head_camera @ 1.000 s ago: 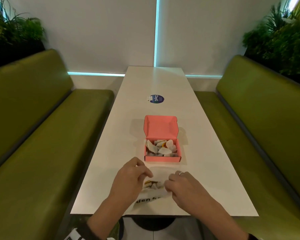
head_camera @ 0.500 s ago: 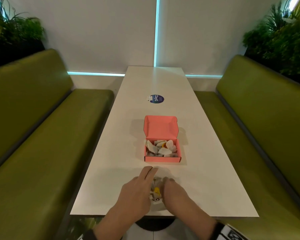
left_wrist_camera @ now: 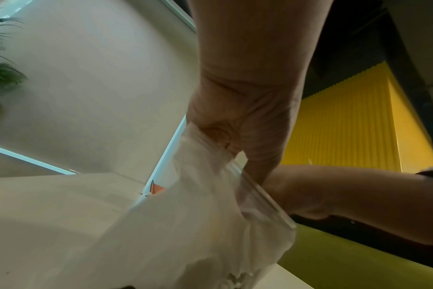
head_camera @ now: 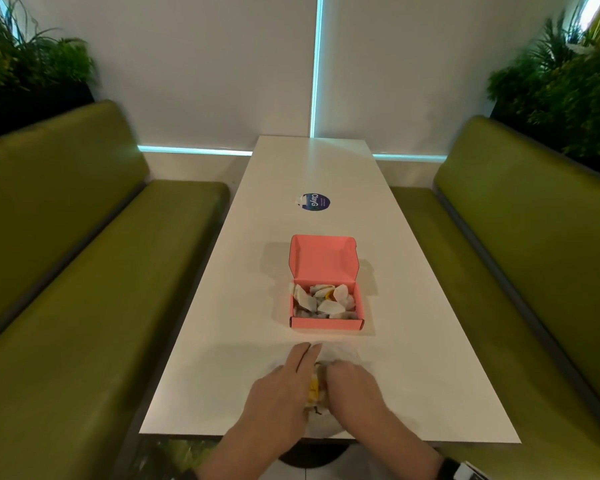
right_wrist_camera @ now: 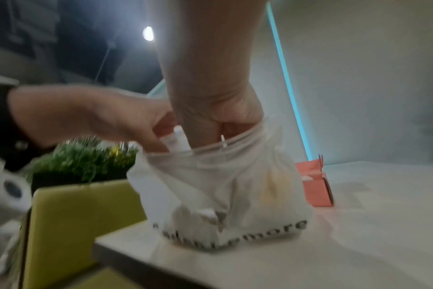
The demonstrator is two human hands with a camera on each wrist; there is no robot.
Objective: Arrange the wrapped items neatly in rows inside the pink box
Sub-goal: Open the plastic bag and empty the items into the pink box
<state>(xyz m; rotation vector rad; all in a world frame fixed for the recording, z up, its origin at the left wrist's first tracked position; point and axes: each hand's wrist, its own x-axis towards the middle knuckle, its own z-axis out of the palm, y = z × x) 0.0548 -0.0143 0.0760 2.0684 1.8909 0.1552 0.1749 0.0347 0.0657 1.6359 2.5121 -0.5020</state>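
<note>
From the head view, both hands work at a translucent zip bag [head_camera: 317, 393] standing at the near edge of the white bench [head_camera: 222, 341]. The left hand [head_camera: 284, 386] lies on the bag's left side with two fingers stretched forward toward the pink box [head_camera: 326, 322]; the right hand [head_camera: 352, 382] is on its right side. The box sits just beyond the bag, straight ahead of both hands, lid up, with wrapped items [head_camera: 323, 303] lying loose and jumbled inside, not yet in rows. A yellow-marked wrapped piece [head_camera: 314, 389] shows between the hands, inside the bag. Farther up the bench a round blue sticker [head_camera: 315, 201] reads "ClayG".

In the left wrist view, the left hand's thumb and fingers [left_wrist_camera: 225, 136] pinch the zip strip at the bag's mouth, holding it open; the bag hangs below them.

In the right wrist view, the right hand [right_wrist_camera: 218, 121] reaches down into the bag's mouth, so the next wrapped items lie directly below its fingers. Those fingers are hidden by the plastic, and whether they have closed on anything cannot be told. The right hand looks the nearer one for the pick, while the left holds the rim. Black print along the bag's base ends in "more"; the rest is too blurred to read.
</note>
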